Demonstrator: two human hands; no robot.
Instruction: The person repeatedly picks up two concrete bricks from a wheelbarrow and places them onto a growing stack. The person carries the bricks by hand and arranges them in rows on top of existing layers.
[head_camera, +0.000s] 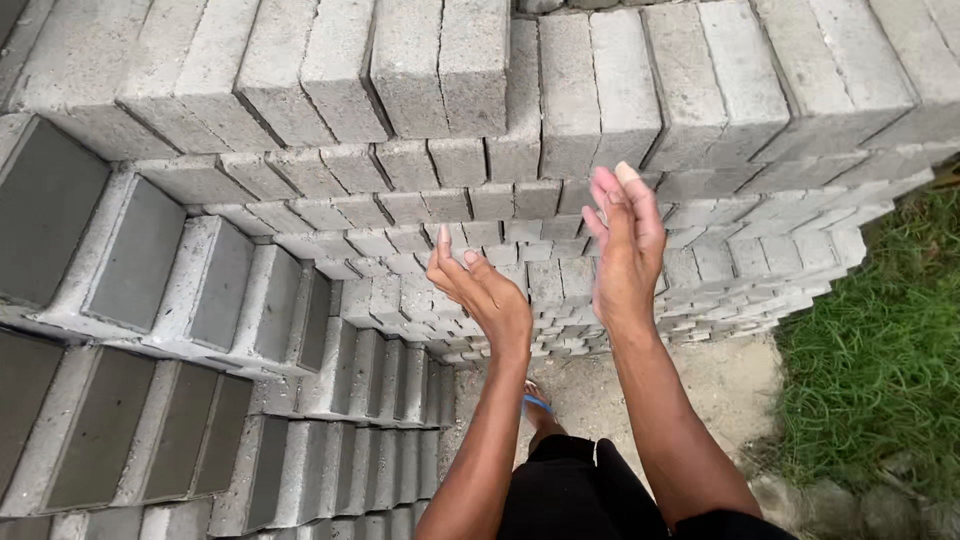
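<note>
Two empty hands (left hand (487, 296), right hand (625, 250)) before grey concrete blocks (440, 70)

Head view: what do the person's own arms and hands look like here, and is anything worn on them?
Both arms are bare from elbow to fingertips: no sleeves, gloves, watch or rings show on the left hand or the right hand. The hands are slim with long fingers and short, pale fingernails. Lower in the frame the person wears black clothing and a sandal with a blue strap.
</note>
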